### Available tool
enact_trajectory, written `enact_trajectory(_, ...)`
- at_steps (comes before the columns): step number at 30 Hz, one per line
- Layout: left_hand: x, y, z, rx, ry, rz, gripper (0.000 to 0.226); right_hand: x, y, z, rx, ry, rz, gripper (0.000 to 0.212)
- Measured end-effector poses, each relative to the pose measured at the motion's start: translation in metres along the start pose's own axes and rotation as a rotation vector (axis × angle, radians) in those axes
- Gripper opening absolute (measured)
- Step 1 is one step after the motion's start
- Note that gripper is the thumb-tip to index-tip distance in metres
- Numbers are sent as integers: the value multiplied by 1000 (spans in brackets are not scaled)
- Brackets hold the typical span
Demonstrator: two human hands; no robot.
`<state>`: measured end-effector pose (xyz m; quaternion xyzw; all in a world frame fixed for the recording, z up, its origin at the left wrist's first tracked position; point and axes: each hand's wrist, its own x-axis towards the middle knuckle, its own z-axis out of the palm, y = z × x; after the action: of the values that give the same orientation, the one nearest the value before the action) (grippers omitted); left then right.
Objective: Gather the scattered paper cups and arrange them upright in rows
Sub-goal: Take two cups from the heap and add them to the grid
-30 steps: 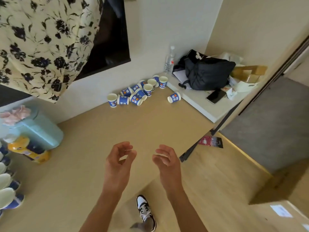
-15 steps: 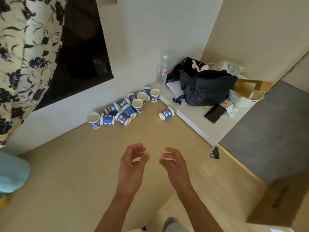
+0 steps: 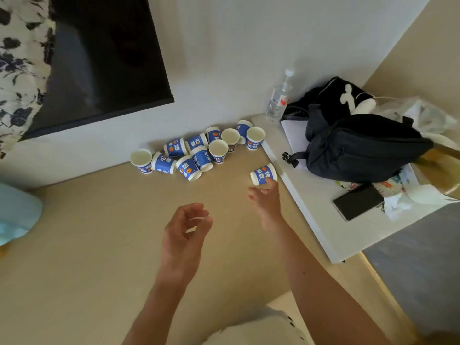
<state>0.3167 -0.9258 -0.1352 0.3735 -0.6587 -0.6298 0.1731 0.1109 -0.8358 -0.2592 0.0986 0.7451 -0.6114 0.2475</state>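
Several blue-and-white paper cups [image 3: 196, 153] lie in a jumble on the tan table [image 3: 87, 240] against the far wall, some upright, some on their sides. One lone cup [image 3: 263, 174] lies on its side nearer me, by the white shelf's edge. My right hand [image 3: 266, 201] is stretched out with fingers apart, the fingertips just at that lone cup, not closed around it. My left hand [image 3: 185, 230] hovers lower over the table, fingers loosely curled, holding nothing.
A raised white shelf [image 3: 311, 207] on the right carries a black bag [image 3: 361, 145], a water bottle [image 3: 278, 98], a phone [image 3: 358, 201] and crumpled plastic. A dark screen [image 3: 99, 63] hangs on the wall. A light-blue object [image 3: 15, 215] sits at the left edge.
The view has shifted closer to the cups. My right hand has reached forward up to the lone cup on its side. My left hand has stayed behind, curled and empty.
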Motion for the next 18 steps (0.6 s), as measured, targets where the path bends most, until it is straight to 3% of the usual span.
enact_trajectory(4,-2,2,10,13,33,-12,27,61,6,-17,-142,67,31,71)
enact_trajectory(11,-17,-5,24,5,127,-53,31,135,23,-35,-432,13,45,80)
enact_trajectory(14,-20,-6,31,13,164,-63,34,167,32,-40,-530,1,2,62)
enact_trajectory(18,-23,-7,37,25,194,-68,28,173,32,-40,-576,-28,-57,20)
